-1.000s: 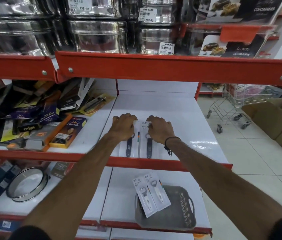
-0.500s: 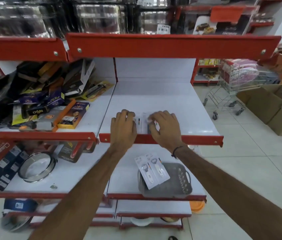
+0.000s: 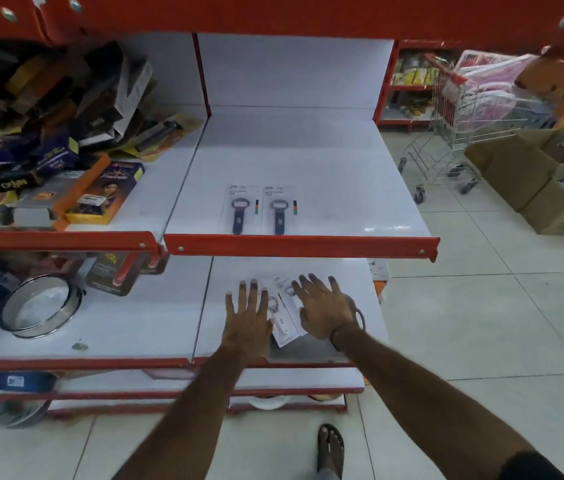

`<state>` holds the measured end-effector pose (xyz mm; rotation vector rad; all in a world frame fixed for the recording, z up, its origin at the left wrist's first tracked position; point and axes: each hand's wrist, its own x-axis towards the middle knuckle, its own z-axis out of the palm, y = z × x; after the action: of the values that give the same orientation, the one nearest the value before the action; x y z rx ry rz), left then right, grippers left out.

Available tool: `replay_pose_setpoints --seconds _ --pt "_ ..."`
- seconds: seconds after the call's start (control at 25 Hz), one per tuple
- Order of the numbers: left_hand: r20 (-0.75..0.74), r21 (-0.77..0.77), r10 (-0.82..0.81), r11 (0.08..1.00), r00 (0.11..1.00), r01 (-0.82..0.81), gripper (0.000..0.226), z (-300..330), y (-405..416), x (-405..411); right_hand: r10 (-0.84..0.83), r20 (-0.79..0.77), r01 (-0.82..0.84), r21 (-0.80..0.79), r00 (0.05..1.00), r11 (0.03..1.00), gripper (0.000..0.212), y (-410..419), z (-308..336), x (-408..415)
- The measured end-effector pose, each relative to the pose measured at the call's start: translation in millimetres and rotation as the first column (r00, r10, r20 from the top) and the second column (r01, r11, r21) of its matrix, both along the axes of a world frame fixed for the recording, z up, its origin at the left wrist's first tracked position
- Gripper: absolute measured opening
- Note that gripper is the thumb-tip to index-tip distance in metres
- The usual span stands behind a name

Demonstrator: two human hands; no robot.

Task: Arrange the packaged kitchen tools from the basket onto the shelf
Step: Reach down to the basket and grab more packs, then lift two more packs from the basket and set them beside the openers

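Two packaged bottle openers with dark blue handles lie side by side near the front of the white upper shelf [image 3: 308,154]: the left pack [image 3: 241,210] and the right pack [image 3: 278,210]. One shelf down stands a grey basket [image 3: 308,349], mostly hidden by my hands. Two white packaged openers [image 3: 282,315] lean out of it. My left hand [image 3: 246,315] hovers spread just left of those packs. My right hand [image 3: 322,308] is spread over them and the basket. Neither hand grips anything.
Boxed goods [image 3: 76,181] are piled on the upper shelf's left section. A round metal sieve [image 3: 40,304] sits on the lower left shelf. A shopping cart [image 3: 453,133] and cardboard boxes [image 3: 533,181] stand on the tiled floor at the right. My sandalled foot [image 3: 331,448] is below.
Both hands let go of the two blue-handled packs on the upper shelf and dropped to the basket on the lower shelf. My view tilted downward.
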<state>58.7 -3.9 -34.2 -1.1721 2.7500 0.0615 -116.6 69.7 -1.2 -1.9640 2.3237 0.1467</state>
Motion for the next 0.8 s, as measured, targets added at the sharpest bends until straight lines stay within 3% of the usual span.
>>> replay_pose_setpoints --seconds 0.16,0.32,0.64,0.72,0.8 --pt "-0.015 0.026 0.054 0.998 0.998 -0.053 0.087 -27 -27 -22 0.077 -0.036 -0.072 0.112 0.996 0.991 0.07 -43 -22 -11" --pt "-0.079 0.057 0.101 0.994 0.992 -0.096 0.077 -40 -46 -41 0.163 -0.094 -0.151 0.127 0.982 0.98 0.069 -78 -48 -19" --pt "-0.234 0.124 0.222 0.973 0.947 -0.197 0.059 -17 -51 -51 0.121 -0.042 -0.124 -0.063 0.992 0.99 0.047 -70 -37 -30" --pt "-0.311 0.178 0.244 0.964 0.918 -0.196 0.051 -3 -45 -50 0.072 0.018 -0.069 -0.147 0.997 0.987 0.039 -57 -22 -33" --pt "-0.36 0.285 0.258 0.946 0.896 -0.158 0.046 14 -33 -48 0.007 0.072 0.001 -0.114 0.997 0.993 0.035 -39 -3 -32"
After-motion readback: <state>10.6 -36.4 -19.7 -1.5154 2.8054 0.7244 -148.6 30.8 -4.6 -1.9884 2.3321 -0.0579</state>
